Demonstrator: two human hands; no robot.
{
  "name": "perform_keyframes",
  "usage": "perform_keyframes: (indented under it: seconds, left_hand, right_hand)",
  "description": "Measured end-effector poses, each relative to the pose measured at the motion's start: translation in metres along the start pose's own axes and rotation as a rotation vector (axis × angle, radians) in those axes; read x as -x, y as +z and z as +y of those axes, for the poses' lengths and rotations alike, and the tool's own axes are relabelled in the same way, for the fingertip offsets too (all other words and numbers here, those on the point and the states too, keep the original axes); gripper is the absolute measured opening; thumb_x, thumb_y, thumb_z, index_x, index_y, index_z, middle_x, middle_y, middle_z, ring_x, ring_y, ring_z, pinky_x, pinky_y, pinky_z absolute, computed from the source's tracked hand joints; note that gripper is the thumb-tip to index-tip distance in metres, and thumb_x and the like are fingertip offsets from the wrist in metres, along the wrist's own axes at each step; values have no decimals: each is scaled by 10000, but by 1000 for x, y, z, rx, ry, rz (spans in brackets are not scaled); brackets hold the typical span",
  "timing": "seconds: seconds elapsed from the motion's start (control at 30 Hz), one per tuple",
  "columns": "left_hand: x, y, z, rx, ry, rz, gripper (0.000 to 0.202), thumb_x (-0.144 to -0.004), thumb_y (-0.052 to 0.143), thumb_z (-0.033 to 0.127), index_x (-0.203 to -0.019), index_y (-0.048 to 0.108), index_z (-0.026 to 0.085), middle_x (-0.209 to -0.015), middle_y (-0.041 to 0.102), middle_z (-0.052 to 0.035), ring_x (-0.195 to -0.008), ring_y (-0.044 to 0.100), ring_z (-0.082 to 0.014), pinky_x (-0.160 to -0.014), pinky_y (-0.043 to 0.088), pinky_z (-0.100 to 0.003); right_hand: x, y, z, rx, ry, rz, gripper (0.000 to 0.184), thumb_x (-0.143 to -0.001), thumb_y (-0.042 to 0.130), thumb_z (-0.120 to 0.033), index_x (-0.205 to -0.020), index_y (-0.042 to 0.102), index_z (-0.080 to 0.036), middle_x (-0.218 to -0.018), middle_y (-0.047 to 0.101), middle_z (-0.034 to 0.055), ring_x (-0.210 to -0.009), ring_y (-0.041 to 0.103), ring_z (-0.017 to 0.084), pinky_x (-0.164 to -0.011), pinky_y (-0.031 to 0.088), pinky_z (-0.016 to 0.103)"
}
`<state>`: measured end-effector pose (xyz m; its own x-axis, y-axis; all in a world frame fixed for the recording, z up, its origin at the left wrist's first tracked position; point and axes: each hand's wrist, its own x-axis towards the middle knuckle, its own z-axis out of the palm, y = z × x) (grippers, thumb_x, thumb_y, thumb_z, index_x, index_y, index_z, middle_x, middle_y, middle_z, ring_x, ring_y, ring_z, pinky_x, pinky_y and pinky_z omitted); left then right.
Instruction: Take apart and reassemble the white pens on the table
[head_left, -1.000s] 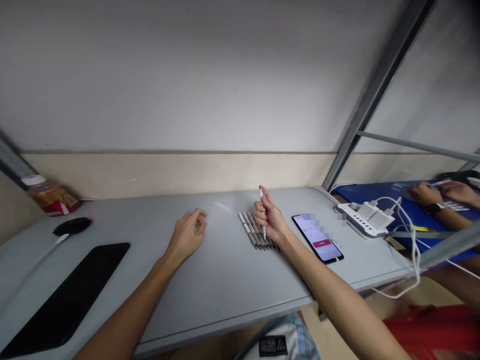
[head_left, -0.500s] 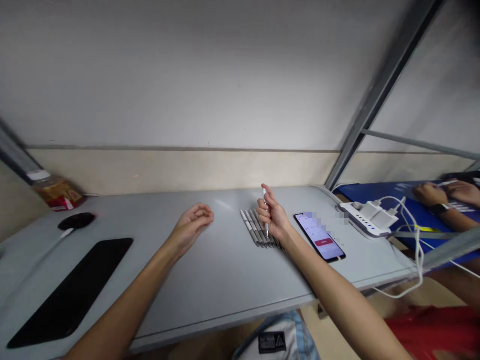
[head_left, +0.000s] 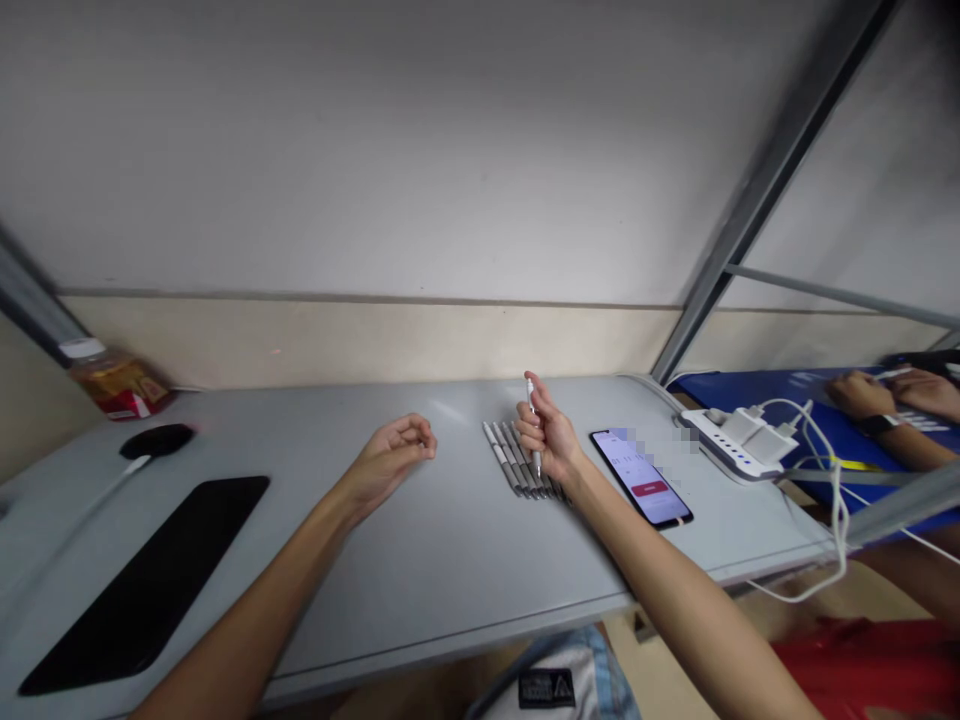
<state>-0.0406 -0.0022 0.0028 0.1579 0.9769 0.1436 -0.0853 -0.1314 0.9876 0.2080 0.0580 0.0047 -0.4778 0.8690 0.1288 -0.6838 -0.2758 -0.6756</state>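
Observation:
My right hand (head_left: 550, 435) is closed around a white and silver pen (head_left: 535, 460). The pen stands nearly upright, with my thumb raised at its top end. Under and beside that hand, several white and grey pens (head_left: 504, 458) lie side by side in a slanted row on the desk. Part of the row is hidden behind my right hand and wrist. My left hand (head_left: 390, 452) rests to the left of the row with its fingers loosely curled, a gap to the thumb, and nothing visible in it.
On the grey desk (head_left: 420, 570), a lit phone (head_left: 637, 485) lies right of my right hand, near a white power strip (head_left: 731, 445) with plugs and cables. To the left are a black mat (head_left: 150, 580), a black disc (head_left: 156, 441) and a bottle (head_left: 120, 385). Another person's hands (head_left: 862, 395) are at far right.
The view has shifted very slightly. My left hand's fingers have loosened a little from the thumb. My right hand still grips the pen in the same place.

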Motion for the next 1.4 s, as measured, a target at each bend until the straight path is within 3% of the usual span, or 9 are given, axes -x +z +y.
perform_keyframes:
  seconds: [0.13,0.37,0.67,1.07,1.27,1.4]
  left_hand:
    - [1,1,3,-41,-4,-12,180,-683,659,200,-796,519,199,-714,557,18,-673,516,-107,-662,396,-240]
    - [0,1,1,-17,6,8,195,-677,677,221,-806,533,197,-715,547,17,-664,501,-102,-645,388,-233]
    - [-2,-5,-7,76,1,-10,199,-701,705,176,-836,559,189,-763,539,19,-709,488,-86,-680,366,-206]
    - [-5,-7,-10,80,-21,9,171,-720,661,124,-842,564,195,-741,515,32,-690,451,-73,-655,326,-189]
    - [-4,-6,-9,84,-4,14,180,-703,640,105,-842,566,193,-721,519,28,-691,454,-82,-655,323,-196]
    - [-5,-6,-10,63,-8,21,177,-700,634,107,-839,567,193,-725,533,28,-692,460,-79,-660,323,-197]
  right_hand:
    - [0,-1,0,-18,11,20,281,-873,593,-312,-1132,489,-347,-583,267,-87,-412,140,50,-366,69,152]
    - [1,0,-1,-18,-12,-10,447,-889,565,-272,-1285,402,-399,-597,302,-83,-417,179,54,-375,74,151]
    - [-1,-1,-1,-66,-8,-6,203,-895,567,-281,-1070,482,-339,-583,267,-83,-413,161,48,-388,46,161]
    - [-2,-4,-3,-60,-29,-21,298,-899,547,-269,-1161,453,-376,-588,278,-87,-411,151,50,-383,53,156]
    - [-1,-1,-7,-83,-40,-11,180,-914,523,-265,-1071,482,-344,-579,258,-85,-405,140,50,-376,46,157]
    - [0,1,-11,-89,-63,5,280,-922,504,-246,-1164,451,-375,-584,268,-85,-406,149,54,-374,48,153]
